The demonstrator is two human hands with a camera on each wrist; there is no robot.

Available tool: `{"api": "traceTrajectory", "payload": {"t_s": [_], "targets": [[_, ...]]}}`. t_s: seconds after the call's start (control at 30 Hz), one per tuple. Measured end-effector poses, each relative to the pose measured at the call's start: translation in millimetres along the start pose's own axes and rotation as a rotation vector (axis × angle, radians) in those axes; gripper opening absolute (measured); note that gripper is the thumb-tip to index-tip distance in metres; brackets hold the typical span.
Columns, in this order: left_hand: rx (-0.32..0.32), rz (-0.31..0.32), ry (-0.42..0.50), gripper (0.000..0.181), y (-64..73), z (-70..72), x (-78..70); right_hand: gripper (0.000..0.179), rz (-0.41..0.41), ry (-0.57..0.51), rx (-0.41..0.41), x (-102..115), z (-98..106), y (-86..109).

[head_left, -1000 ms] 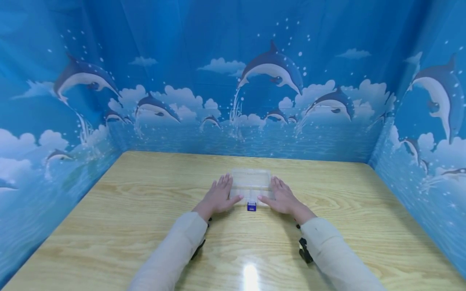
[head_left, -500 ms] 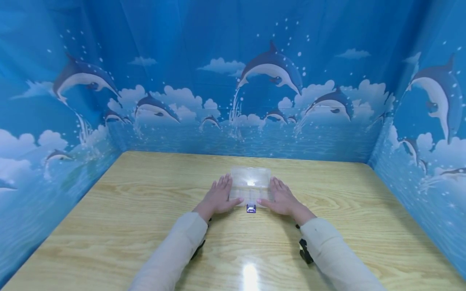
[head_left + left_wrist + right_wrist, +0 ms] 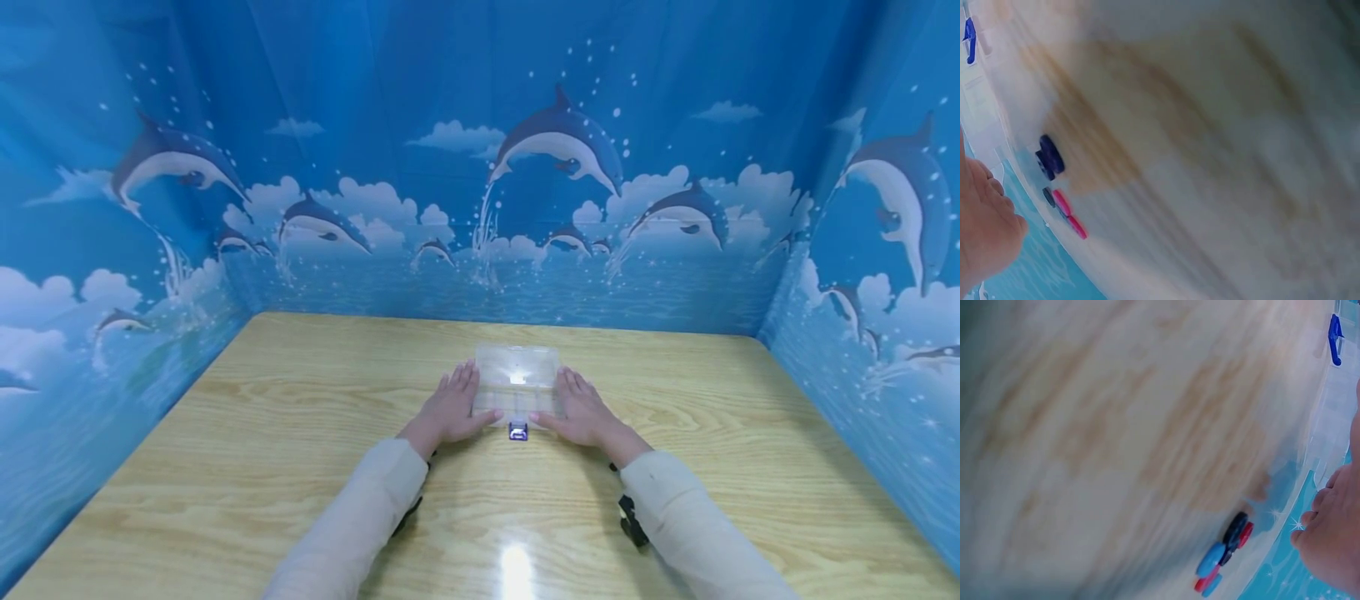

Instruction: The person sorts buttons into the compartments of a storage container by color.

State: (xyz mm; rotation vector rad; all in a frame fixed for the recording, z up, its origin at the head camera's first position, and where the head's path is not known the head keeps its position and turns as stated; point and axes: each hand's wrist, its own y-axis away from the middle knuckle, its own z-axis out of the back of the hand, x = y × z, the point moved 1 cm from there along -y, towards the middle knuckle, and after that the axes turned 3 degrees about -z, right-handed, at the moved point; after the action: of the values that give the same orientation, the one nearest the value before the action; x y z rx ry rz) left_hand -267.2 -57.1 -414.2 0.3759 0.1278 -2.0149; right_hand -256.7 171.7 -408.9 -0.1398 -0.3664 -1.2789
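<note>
box [image 3: 517, 392] sits on the table [image 3: 517, 492] between left hand [image 3: 448, 407] and right hand [image 3: 584, 410], both straight-fingered and holding nothing, maybe to steady it, so the next move likely needs a soft touch.

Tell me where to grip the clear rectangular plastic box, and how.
Grip the clear rectangular plastic box by its side walls, probably best from left and right: it lies flat, its opposite sides straight, and the blue plastic latch juts from its near edge.
</note>
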Motion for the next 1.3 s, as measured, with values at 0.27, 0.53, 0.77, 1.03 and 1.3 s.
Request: {"api": "traceTrajectory", "payload": {"t_s": [0.27,0.53,0.77,1.03,1.3], "targets": [[-0.006,-0.015,0.013,0.085,2.6,-1.5,-1.0,0.092,0.008,0.015,-0.009,1,0,3.4],[-0.003,-0.018,0.000,0.086,6.0,-0.8,-2.7,0.090,0.030,0.057,-0.040,2,1,6.9],[-0.008,-0.024,-0.017,0.086,7.5,-1.9,-3.2,0.091,0.036,0.067,-0.050,2,-1,8.3],[-0.016,-0.033,-0.013,0.086,8.1,-3.8,-3.1,0.091,0.041,0.071,-0.064,2,-3,10.4],[-0.001,-0.032,-0.043,0.087,12.2,-3.5,-5.4,0.090,0.053,0.083,-0.072,3,-4,14.1]]}}
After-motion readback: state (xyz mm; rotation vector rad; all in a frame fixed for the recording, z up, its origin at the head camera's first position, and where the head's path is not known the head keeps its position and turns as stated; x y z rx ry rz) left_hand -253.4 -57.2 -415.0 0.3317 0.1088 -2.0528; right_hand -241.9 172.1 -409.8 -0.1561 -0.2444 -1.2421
